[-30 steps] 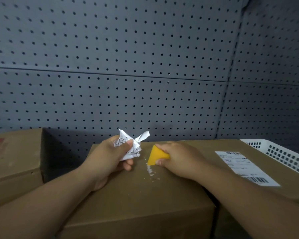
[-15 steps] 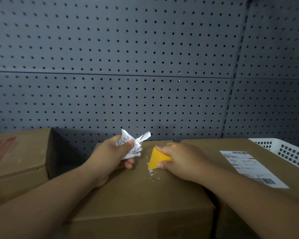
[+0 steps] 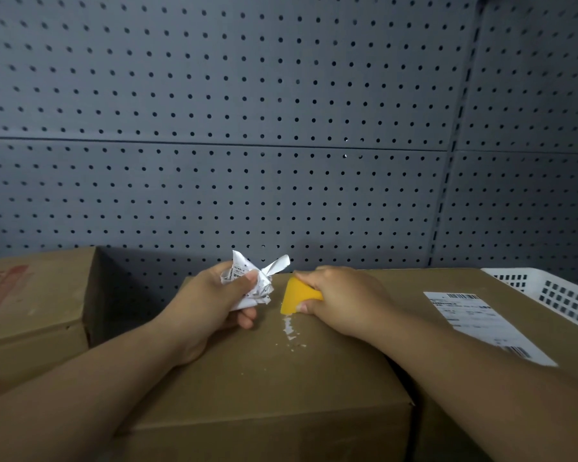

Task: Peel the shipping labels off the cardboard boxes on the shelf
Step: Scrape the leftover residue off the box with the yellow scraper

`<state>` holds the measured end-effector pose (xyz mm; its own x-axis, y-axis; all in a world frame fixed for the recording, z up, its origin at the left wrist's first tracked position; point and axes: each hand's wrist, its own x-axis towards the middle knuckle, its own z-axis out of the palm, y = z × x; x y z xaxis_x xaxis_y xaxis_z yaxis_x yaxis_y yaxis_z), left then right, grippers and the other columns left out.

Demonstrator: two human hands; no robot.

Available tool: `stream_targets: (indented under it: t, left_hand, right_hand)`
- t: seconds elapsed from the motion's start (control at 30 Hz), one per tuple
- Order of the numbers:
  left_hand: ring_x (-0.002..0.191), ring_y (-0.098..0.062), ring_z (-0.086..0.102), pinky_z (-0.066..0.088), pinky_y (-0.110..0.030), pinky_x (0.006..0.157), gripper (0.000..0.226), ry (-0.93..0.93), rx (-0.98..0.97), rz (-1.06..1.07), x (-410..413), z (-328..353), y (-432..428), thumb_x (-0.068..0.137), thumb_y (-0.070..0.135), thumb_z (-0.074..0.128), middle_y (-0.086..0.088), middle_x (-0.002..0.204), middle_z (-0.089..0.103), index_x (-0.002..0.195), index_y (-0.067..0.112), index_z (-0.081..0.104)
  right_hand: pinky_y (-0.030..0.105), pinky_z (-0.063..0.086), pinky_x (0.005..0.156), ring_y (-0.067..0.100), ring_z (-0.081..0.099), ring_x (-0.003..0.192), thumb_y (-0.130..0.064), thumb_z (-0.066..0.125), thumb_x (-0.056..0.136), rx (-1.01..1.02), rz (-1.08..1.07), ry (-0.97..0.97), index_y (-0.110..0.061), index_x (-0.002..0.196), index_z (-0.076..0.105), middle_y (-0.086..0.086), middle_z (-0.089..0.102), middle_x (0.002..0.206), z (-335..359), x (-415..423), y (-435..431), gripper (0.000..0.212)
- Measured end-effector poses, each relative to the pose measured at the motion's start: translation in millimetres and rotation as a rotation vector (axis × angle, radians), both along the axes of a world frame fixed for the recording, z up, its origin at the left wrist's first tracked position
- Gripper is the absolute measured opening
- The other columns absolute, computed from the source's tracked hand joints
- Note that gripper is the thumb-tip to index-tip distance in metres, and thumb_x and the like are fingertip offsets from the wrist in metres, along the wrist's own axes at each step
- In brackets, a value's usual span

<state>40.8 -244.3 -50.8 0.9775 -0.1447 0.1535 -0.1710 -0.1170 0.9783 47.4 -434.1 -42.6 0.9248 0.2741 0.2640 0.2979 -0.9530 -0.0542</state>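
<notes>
My left hand (image 3: pixel 211 301) grips a crumpled white label (image 3: pixel 252 281) above the middle cardboard box (image 3: pixel 264 388). My right hand (image 3: pixel 344 300) holds a yellow scraper (image 3: pixel 297 295), its edge down on that box's top. White paper scraps (image 3: pixel 291 331) lie on the cardboard just below the scraper. The box on the right (image 3: pixel 414 285) carries a flat white shipping label (image 3: pixel 484 325) with barcodes, partly covered by my right forearm.
A third cardboard box (image 3: pixel 37 305) with red print stands at the left, a dark gap between it and the middle box. A white slotted plastic basket (image 3: pixel 554 295) sits at the far right. A grey pegboard wall (image 3: pixel 247 128) closes the back.
The scraper has moved a little farther away along the box top, leaving a longer trail of white scraps. My left hand keeps hold of the crumpled label. The view has shifted slightly.
</notes>
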Motion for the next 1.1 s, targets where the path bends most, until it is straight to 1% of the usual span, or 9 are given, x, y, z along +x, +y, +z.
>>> stream_targets:
  t: [0.17, 0.33, 0.43, 0.5, 0.63, 0.77, 0.9, 0.97, 1.1]
  left_hand:
    - [0.051, -0.016, 0.055, 0.053, -0.023, 0.055, 0.02, 0.0, -0.011, 0.0, 1.1, -1.0, 0.4, 0.096, 0.025, 0.053, -0.008, 0.06, 0.059, 0.095, 0.007, 0.062]
    - [0.051, -0.017, 0.055, 0.052, -0.023, 0.056, 0.021, 0.004, -0.013, 0.004, 2.1, -1.6, 0.4, 0.096, 0.026, 0.053, -0.008, 0.061, 0.059, 0.097, 0.007, 0.062]
    - [0.053, -0.018, 0.055, 0.052, -0.025, 0.057, 0.022, -0.001, -0.002, 0.007, 2.5, -1.8, 1.0, 0.096, 0.026, 0.053, -0.009, 0.062, 0.06, 0.098, 0.006, 0.062]
    - [0.053, -0.018, 0.055, 0.052, -0.024, 0.056, 0.022, -0.004, -0.004, 0.008, 2.6, -2.0, 1.3, 0.096, 0.026, 0.053, -0.009, 0.062, 0.06, 0.098, 0.006, 0.062]
    - [0.052, -0.017, 0.055, 0.052, -0.024, 0.056, 0.022, -0.002, 0.0, 0.009, 2.6, -2.2, 1.6, 0.096, 0.026, 0.052, -0.009, 0.063, 0.06, 0.099, 0.006, 0.062]
    - [0.051, -0.016, 0.055, 0.05, -0.021, 0.052, 0.021, 0.002, -0.003, 0.007, 3.5, -1.1, 2.9, 0.097, 0.026, 0.052, -0.008, 0.061, 0.06, 0.095, 0.008, 0.062]
    - [0.052, -0.016, 0.056, 0.05, -0.023, 0.055, 0.02, -0.006, 0.001, -0.003, 3.6, -1.9, 2.7, 0.097, 0.027, 0.052, -0.006, 0.06, 0.06, 0.095, 0.009, 0.062]
    - [0.052, -0.016, 0.056, 0.051, -0.024, 0.057, 0.021, -0.005, 0.002, -0.002, 4.5, -2.4, 2.8, 0.097, 0.027, 0.052, -0.006, 0.06, 0.061, 0.097, 0.009, 0.062]
    - [0.05, -0.015, 0.055, 0.05, -0.022, 0.054, 0.019, 0.0, -0.002, -0.008, 4.8, -2.5, 2.4, 0.097, 0.026, 0.052, -0.007, 0.06, 0.059, 0.096, 0.009, 0.061]
  right_hand:
    - [0.03, 0.036, 0.095, 0.017, 0.038, 0.13, -0.048, 0.048, 0.092, 0.002, -0.017, -0.01, -0.034, 0.146, 0.027, -0.006, 0.042, 0.141, -3.7, 0.9, -0.4, 0.059]
    - [0.032, 0.038, 0.098, 0.018, 0.04, 0.13, -0.048, 0.05, 0.091, 0.011, -0.012, -0.001, -0.033, 0.144, 0.032, -0.008, 0.041, 0.143, -4.4, -7.3, -3.4, 0.058]
    - [0.032, 0.035, 0.101, 0.016, 0.035, 0.134, -0.048, 0.049, 0.091, 0.0, -0.008, -0.004, -0.034, 0.145, 0.029, -0.01, 0.035, 0.148, -2.7, -10.8, -3.1, 0.06]
    - [0.031, 0.036, 0.1, 0.016, 0.036, 0.133, -0.048, 0.049, 0.091, -0.012, 0.001, -0.012, -0.034, 0.145, 0.028, -0.01, 0.035, 0.148, -1.4, -13.1, -3.1, 0.059]
    - [0.031, 0.031, 0.103, 0.015, 0.03, 0.137, -0.048, 0.049, 0.092, -0.022, 0.014, 0.053, -0.036, 0.145, 0.027, -0.008, 0.03, 0.151, -0.3, -21.3, -5.7, 0.059]
    - [0.032, 0.034, 0.101, 0.014, 0.034, 0.135, -0.048, 0.053, 0.09, -0.001, 0.015, 0.06, -0.039, 0.144, 0.03, -0.009, 0.036, 0.148, 7.1, -14.0, -8.4, 0.059]
    - [0.034, 0.033, 0.102, 0.017, 0.033, 0.136, -0.048, 0.051, 0.091, -0.006, -0.066, 0.021, -0.037, 0.145, 0.028, -0.007, 0.035, 0.149, 5.9, -4.5, -6.8, 0.06]
    - [0.034, 0.033, 0.103, 0.017, 0.033, 0.136, -0.047, 0.05, 0.091, -0.018, -0.068, 0.033, -0.036, 0.145, 0.028, -0.006, 0.035, 0.149, 4.4, -4.5, -7.2, 0.06]
    - [0.037, 0.036, 0.104, 0.018, 0.035, 0.135, -0.049, 0.051, 0.09, -0.024, -0.034, 0.087, -0.034, 0.144, 0.032, -0.006, 0.036, 0.148, 2.4, -10.7, -6.3, 0.059]
